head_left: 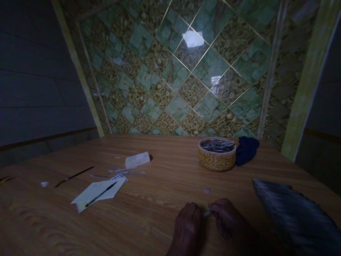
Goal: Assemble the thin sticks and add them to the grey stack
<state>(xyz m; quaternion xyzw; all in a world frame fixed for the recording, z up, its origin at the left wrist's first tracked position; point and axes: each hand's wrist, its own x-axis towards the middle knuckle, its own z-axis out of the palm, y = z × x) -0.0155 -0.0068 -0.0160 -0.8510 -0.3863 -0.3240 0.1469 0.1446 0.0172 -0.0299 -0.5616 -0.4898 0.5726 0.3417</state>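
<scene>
At the bottom centre, my left hand (188, 225) rests low over the wooden table (149, 199), its fingers curled and pressed together; what they hold, if anything, is hidden. Just to its right, my right hand (226, 217) pinches a small, thin pale piece (207, 213) between thumb and fingers. That piece lies in the gap between both hands. A small whitish scrap (207, 191) sits on the table just beyond them.
A woven basket (217, 160) full of thin grey sticks stands at the back right beside a dark blue cloth (246, 149). Dark ridged material (298, 217) lies at right. Left are papers (93, 192), a pen (101, 194), thin strips, a white box (137, 159) and a brush (74, 176).
</scene>
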